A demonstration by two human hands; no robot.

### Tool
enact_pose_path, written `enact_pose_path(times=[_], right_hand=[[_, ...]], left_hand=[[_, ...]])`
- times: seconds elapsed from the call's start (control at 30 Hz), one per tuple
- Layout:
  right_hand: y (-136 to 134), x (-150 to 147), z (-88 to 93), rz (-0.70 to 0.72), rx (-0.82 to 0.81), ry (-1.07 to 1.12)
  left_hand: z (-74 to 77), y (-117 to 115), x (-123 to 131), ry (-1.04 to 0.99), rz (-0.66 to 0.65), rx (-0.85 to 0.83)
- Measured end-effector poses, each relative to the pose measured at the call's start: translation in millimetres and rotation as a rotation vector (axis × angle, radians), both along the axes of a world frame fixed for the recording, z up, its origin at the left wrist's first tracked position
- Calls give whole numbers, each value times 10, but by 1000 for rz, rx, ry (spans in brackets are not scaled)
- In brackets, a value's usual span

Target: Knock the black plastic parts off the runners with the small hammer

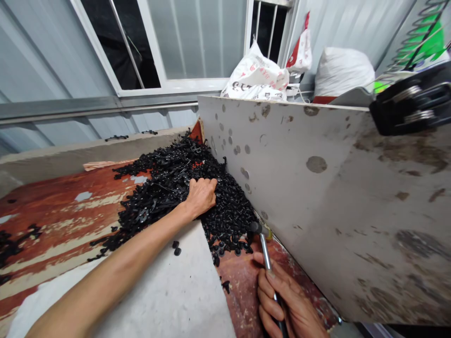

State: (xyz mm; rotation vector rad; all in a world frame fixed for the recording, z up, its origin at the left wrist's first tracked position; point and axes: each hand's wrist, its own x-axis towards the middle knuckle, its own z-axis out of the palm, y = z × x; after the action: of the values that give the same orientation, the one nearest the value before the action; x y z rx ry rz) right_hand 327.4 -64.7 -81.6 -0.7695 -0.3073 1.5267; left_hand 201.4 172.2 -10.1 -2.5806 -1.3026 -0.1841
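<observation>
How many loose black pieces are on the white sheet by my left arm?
2 black pieces, close together on the white sheet, just right of the left forearm, short of the pile. The arm may hide others.

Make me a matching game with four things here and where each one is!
Things:
1. left hand
2. right hand
3. white sacks
4. white board

Places:
A. behind the grey panel
B. on the pile of black parts
C. flat on the red table
D. closed around the hammer handle

Pairs: 1-B, 2-D, 3-A, 4-C
</observation>
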Motion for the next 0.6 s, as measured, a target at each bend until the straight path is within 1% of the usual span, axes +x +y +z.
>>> enact_pose_path(times=[0.13, 0.23, 0.27, 0.3, 0.33, 0.4, 0.43, 0.47, 0.5, 0.6], right_hand=[[-6, -16, 29, -15, -2, 17], [-6, -19, 36, -25, -5, 17], [-8, -19, 39, -29, -7, 13], [-11, -18, 45, -31, -7, 11], [-16, -18, 51, -33, -7, 10], [-27, -17, 65, -29, -4, 9], [-32, -17, 71, -26, -4, 9], [-35, -16, 75, -25, -5, 10], [-36, -16, 78, -24, -6, 9], [-26, -18, 77, -32, -8, 10]], left_hand=[[98, -12, -206, -50, -28, 49], [153, -47, -460, -172, -99, 142], [169, -56, -566, -210, -103, 182], [186, -63, -677, -232, -78, 223], [204, -69, -784, -238, -22, 260], [237, -86, -952, -236, 136, 333], [248, -100, -995, -226, 195, 352], [251, -119, -1003, -210, 223, 353], [244, -141, -974, -184, 216, 335], [174, -193, -716, -38, 66, 197]])
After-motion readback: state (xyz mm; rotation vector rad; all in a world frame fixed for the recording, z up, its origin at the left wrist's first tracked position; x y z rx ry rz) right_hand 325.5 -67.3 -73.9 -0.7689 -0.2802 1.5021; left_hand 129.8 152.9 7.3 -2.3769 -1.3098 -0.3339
